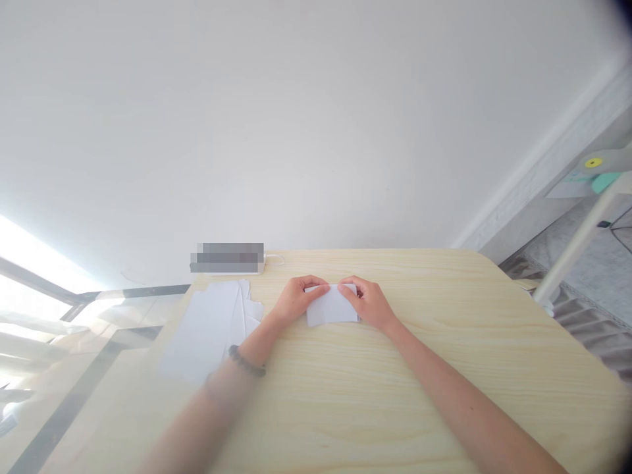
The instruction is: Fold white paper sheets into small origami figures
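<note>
A small white rectangle of paper (332, 307) is held between my two hands, low over the wooden table. My left hand (297, 299) grips its upper left corner, thumb on the near face and fingers behind. At the upper right corner my right hand (368, 301) pinches it the same way, the thumb pointing inward. Both thumbs lie near the paper's top edge with a short gap between them. The fingertips behind the paper are hidden. A dark bead bracelet (247, 362) circles my left wrist.
White paper sheets (207, 326) lie overlapping on the table's (336, 401) left side, some with torn-looking edges. Behind them sits a blurred-out object (227, 259) with a white cord. A white wall (316, 125) rises at the far edge. A pale metal frame (575, 247) stands at the right.
</note>
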A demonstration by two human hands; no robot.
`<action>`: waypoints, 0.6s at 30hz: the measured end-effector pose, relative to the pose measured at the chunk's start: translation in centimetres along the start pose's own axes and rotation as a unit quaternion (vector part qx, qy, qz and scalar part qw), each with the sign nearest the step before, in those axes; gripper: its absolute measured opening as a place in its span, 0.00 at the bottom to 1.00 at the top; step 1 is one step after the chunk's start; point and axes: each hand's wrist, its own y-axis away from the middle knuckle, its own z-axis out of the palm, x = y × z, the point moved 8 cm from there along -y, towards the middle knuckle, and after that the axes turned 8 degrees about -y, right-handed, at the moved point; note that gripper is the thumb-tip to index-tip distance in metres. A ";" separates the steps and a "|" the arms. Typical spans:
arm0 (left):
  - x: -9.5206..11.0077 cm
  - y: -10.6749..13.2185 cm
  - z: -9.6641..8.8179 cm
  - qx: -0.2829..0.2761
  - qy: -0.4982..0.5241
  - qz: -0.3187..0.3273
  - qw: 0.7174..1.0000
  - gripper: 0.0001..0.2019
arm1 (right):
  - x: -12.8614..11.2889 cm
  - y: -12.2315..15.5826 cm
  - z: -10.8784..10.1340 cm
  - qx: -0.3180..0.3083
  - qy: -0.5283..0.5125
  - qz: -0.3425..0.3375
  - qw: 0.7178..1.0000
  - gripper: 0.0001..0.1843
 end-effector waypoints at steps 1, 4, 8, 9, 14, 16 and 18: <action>0.0 0.0 0.0 -0.001 0.000 -0.001 1.000 0.16 | 0.0 0.0 0.0 0.000 0.001 0.000 1.000 0.16; 0.2 0.0 -0.1 0.000 0.001 -0.002 1.000 0.16 | 0.0 0.0 0.0 0.001 0.005 0.002 1.000 0.16; 0.3 0.0 -0.1 0.004 0.006 0.000 1.000 0.16 | 0.2 -0.1 0.0 0.002 0.002 0.008 1.000 0.17; 0.3 0.0 -0.1 0.006 0.008 0.001 1.000 0.16 | 0.2 -0.1 0.1 0.002 -0.001 0.009 1.000 0.17; 0.2 -0.1 -0.2 0.012 0.013 0.003 1.000 0.16 | 0.4 -0.3 0.1 0.003 -0.004 0.008 1.000 0.17; 0.2 -0.1 -0.2 0.013 0.012 0.004 1.000 0.16 | 0.5 -0.3 0.2 0.002 -0.006 0.006 1.000 0.16; 0.1 -0.1 -0.2 0.014 0.011 0.010 1.000 0.16 | 0.5 -0.4 0.2 0.002 -0.010 0.003 1.000 0.16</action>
